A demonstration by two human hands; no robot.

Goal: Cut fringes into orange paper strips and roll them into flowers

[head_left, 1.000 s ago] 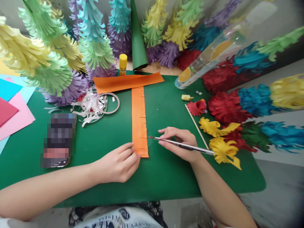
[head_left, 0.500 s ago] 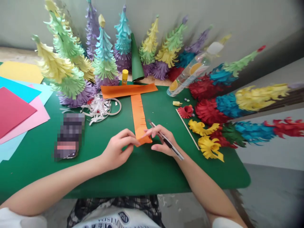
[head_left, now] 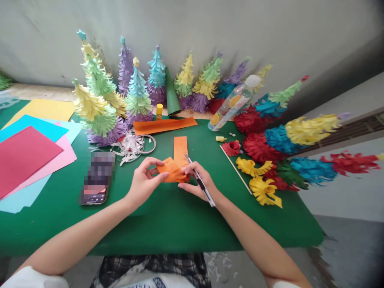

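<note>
An orange paper strip point(head_left: 180, 149) with short cuts along its right edge lies on the green table, its near end lifted and folded over. My left hand point(head_left: 145, 180) pinches that raised end between thumb and fingers. At the strip's right side, my right hand point(head_left: 199, 180) grips a utility knife point(head_left: 201, 184), the blade end pointing away from me. Fingers of this hand also touch the fringed edge of the paper. Beyond the strip lies a second orange strip point(head_left: 165, 125), uncut as far as I can see.
Fringed paper trees point(head_left: 138, 92) line the back and right. A plastic bottle point(head_left: 231, 105), glue stick point(head_left: 159, 111) and green cone point(head_left: 172, 94) stand among them. Left are a phone point(head_left: 99, 176), coloured sheets point(head_left: 27, 156) and paper scraps point(head_left: 129, 146) beside a tape ring point(head_left: 153, 144). Right, a thin stick point(head_left: 235, 169).
My left hand has lifted the strip's near end and folded it up. The strip has slid nearer, away from the second orange strip. The camera view has tilted up slightly.
</note>
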